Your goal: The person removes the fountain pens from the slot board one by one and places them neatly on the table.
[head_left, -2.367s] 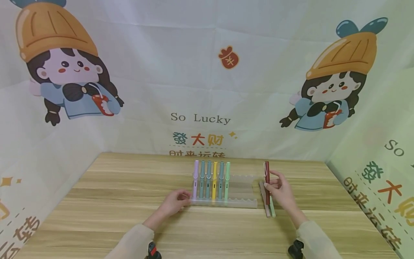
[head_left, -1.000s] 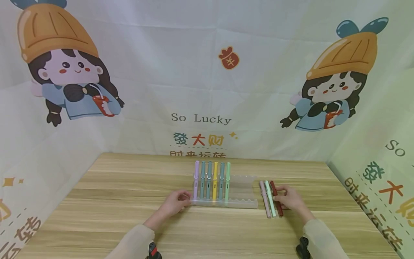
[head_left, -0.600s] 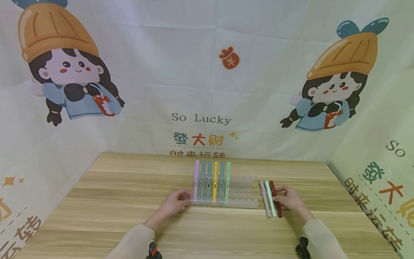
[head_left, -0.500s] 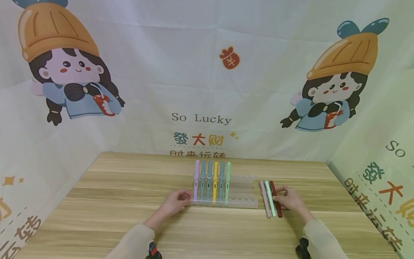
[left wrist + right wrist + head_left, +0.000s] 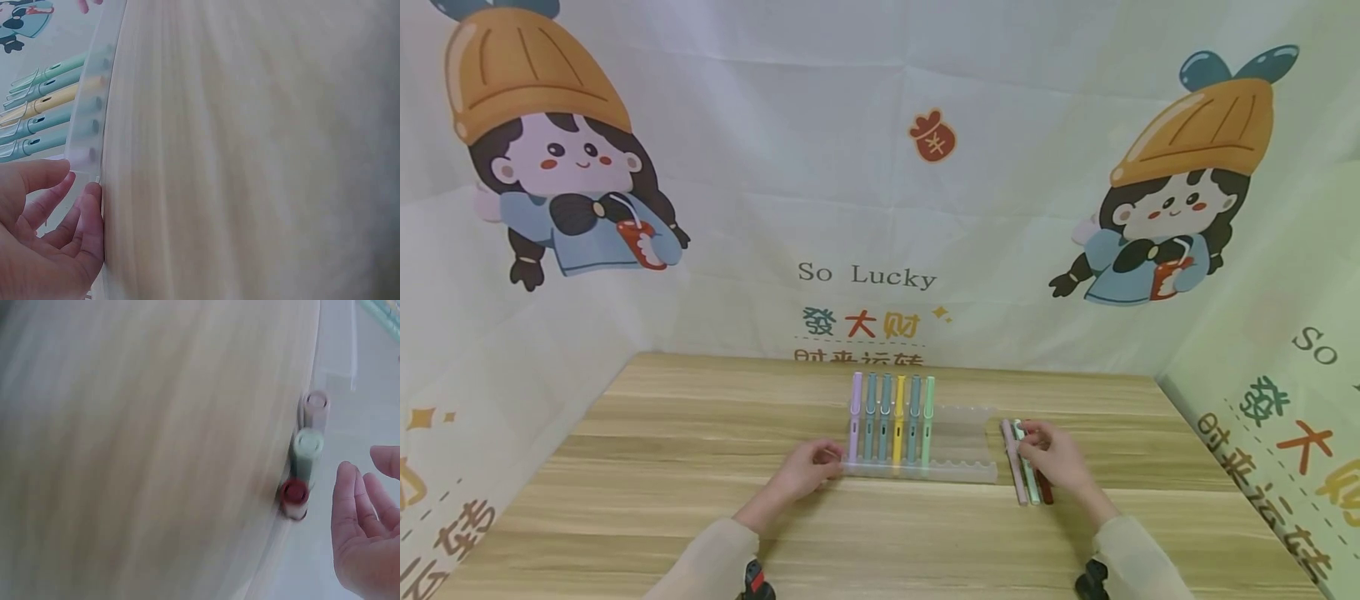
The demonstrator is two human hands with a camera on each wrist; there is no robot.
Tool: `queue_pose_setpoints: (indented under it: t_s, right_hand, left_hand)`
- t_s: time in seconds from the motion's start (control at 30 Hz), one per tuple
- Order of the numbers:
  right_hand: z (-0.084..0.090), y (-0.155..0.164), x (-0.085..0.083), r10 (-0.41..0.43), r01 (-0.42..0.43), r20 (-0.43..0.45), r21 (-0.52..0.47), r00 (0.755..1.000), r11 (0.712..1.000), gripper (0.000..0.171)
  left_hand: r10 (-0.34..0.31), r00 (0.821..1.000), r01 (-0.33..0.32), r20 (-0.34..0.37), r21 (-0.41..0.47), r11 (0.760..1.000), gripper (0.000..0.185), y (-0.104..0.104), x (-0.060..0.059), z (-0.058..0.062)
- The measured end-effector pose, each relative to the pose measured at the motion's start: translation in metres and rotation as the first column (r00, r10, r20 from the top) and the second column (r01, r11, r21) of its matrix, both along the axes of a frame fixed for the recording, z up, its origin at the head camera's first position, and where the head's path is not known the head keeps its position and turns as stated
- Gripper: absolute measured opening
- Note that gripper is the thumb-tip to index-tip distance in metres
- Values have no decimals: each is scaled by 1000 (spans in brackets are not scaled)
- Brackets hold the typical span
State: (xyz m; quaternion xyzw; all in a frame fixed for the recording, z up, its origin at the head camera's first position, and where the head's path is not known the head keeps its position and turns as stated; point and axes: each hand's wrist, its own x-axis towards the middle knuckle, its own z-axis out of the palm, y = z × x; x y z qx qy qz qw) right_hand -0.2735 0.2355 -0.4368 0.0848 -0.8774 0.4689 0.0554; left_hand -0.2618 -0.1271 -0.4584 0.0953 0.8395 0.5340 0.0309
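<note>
A pale wooden table [image 5: 700, 500] with long straight grain stands inside cloth walls printed with cartoon girls in orange hats. The left hand [image 5: 805, 468] rests at the near left corner of a frosted plastic pen rack [image 5: 958, 471], its loosely bent fingers [image 5: 75, 215] touching the rack's scalloped edge without closing round it. Six slim capped pens lean in the rack's left slots: one lilac pen [image 5: 854, 415], three grey-blue, one yellow pen [image 5: 898, 417] and one mint. The right hand [image 5: 1051, 457] lies over three loose pens just right of the rack, side by side on the wood: a dusty pink pen [image 5: 1013, 462], a pale green pen [image 5: 1027, 477] and a dark red pen [image 5: 1044, 492]. In the right wrist view the fingers [image 5: 350, 506] are relaxed and spread, gripping nothing.
</note>
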Motion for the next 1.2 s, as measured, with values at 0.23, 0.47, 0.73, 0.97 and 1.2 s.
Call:
queue_pose_setpoints:
  t_s: [0.23, 0.47, 0.73, 0.97, 1.2]
  right_hand:
    - [4, -19, 0, 24, -26, -57, -29, 998, 999, 29]
    - [6, -41, 3, 29, -32, -69, -40, 997, 999, 32]
    - [2, -67, 2, -5, -4, -83, -107, 997, 994, 35]
    - [-1, -87, -1, 4, -22, -151, -112, 989, 993, 39]
    - [-3, -103, -1, 52, -81, -151, -189, 987, 979, 41]
  left_hand:
    - [4, 1000, -4, 0, -2, 1000, 14, 1, 1, 1]
    - [9, 1000, -9, 13, 7, 1000, 15, 1, 1, 0]
    - [-5, 1000, 5, 1, 9, 1000, 15, 0, 0, -1]
    - [-1, 1000, 0, 7, 5, 1000, 14, -1, 0, -1]
    - [-6, 1000, 6, 3, 10, 1000, 14, -1, -1, -2]
